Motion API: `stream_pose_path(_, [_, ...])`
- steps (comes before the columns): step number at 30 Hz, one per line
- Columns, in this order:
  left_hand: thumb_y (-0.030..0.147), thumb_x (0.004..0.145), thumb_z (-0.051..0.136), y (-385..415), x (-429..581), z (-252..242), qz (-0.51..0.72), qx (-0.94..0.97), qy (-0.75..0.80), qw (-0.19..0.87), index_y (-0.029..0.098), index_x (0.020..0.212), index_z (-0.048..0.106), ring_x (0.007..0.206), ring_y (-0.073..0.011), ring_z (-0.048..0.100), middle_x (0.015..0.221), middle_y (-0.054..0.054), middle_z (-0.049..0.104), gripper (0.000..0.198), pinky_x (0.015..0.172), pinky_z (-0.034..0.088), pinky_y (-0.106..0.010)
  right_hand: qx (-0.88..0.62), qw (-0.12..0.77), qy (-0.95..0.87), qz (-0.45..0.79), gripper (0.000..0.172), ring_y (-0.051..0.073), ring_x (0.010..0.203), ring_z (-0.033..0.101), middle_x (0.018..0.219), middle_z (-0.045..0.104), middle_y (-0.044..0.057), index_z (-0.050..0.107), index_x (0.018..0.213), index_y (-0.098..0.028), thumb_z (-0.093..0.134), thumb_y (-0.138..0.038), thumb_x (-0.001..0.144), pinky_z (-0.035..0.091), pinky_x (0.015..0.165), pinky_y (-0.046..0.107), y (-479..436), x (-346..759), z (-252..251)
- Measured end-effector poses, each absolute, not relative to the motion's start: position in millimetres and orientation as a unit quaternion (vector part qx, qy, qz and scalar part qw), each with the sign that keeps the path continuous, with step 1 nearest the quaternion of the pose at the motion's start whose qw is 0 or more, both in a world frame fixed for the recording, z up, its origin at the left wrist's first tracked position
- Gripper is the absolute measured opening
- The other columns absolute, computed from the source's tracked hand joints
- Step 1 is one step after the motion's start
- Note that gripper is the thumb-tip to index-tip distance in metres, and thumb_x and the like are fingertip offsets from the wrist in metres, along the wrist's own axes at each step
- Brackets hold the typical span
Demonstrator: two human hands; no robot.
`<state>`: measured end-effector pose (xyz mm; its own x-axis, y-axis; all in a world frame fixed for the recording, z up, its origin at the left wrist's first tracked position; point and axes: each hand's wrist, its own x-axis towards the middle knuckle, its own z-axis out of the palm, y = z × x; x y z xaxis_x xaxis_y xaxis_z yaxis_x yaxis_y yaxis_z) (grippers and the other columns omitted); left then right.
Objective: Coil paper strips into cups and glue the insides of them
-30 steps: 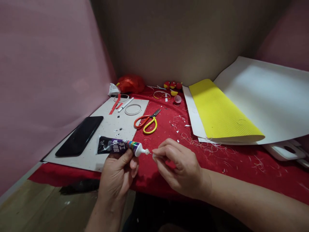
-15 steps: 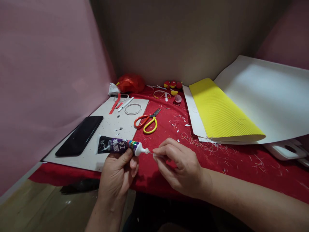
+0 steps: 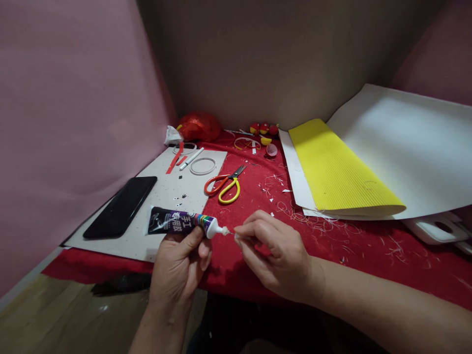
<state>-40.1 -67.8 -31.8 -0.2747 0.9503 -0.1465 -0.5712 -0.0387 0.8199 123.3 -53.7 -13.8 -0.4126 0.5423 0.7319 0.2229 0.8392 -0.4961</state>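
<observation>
A black and purple glue tube (image 3: 177,221) with a white nozzle lies level in my left hand (image 3: 180,255), whose fingers and thumb are closed around it near the nozzle end. My right hand (image 3: 273,250) pinches a small white piece (image 3: 237,238), mostly hidden by the fingers, just right of the nozzle tip. A thin line, like a pin or a thread of glue, shows between nozzle and fingertips. Beyond the hands, scissors (image 3: 226,186) with one red and one yellow handle lie on the red cloth (image 3: 254,184).
On the left, a grey board (image 3: 121,250) bears a black phone (image 3: 121,206), a white pen (image 3: 191,159) and a ring (image 3: 202,166). Small red and yellow figures (image 3: 264,128) stand at the back. To the right lie yellow corrugated sheet (image 3: 339,167), white paper (image 3: 416,142) and thread scraps.
Almost nothing differs. Both hands keep their grips, with the tube nozzle and right fingertips still close together; the view has shifted very slightly.
</observation>
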Motion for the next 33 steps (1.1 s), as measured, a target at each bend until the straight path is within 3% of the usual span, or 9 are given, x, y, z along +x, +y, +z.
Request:
stream_pose_path(10, [0.016, 0.054, 0.079, -67.9, -41.0, -33.2, 0.683, 0.23, 0.415, 0.555, 0.013, 0.064, 0.059, 0.032, -0.0047, 0.04, 0.042, 0.006, 0.048, 0.022, 0.025, 0.035, -0.013, -0.232, 0.482, -0.829, 0.163, 0.01, 0.014, 0.065, 0.05, 0.071, 0.056, 0.01, 0.058, 0.085, -0.005, 0.049, -0.003, 0.08, 0.044, 0.057, 0.026, -53.3, 123.5, -14.0])
stream_pose_path(24, [0.014, 0.052, 0.079, -68.6, -38.3, -32.7, 0.685, 0.233, 0.423, 0.545, 0.013, 0.062, 0.061, 0.033, -0.0049, 0.044, 0.044, 0.004, 0.053, 0.021, 0.03, 0.037, -0.013, -0.231, 0.485, -0.82, 0.195, 0.01, 0.013, 0.066, 0.052, 0.072, 0.057, 0.006, 0.054, 0.082, -0.012, 0.05, -0.003, 0.082, 0.044, 0.061, 0.026, -50.8, 124.3, -19.2])
stream_pose_path(33, [0.017, 0.057, 0.077, -70.2, -36.6, -35.1, 0.683, 0.269, 0.407, 0.543, 0.014, 0.07, 0.066, 0.036, -0.0099, 0.049, 0.047, 0.002, 0.058, 0.017, 0.031, 0.041, -0.02, -0.278, 0.479, -0.797, 0.242, 0.009, 0.011, 0.064, 0.053, 0.071, 0.056, 0.002, 0.052, 0.082, -0.015, 0.051, -0.006, 0.082, 0.044, 0.061, 0.023, -51.6, 122.5, -23.1])
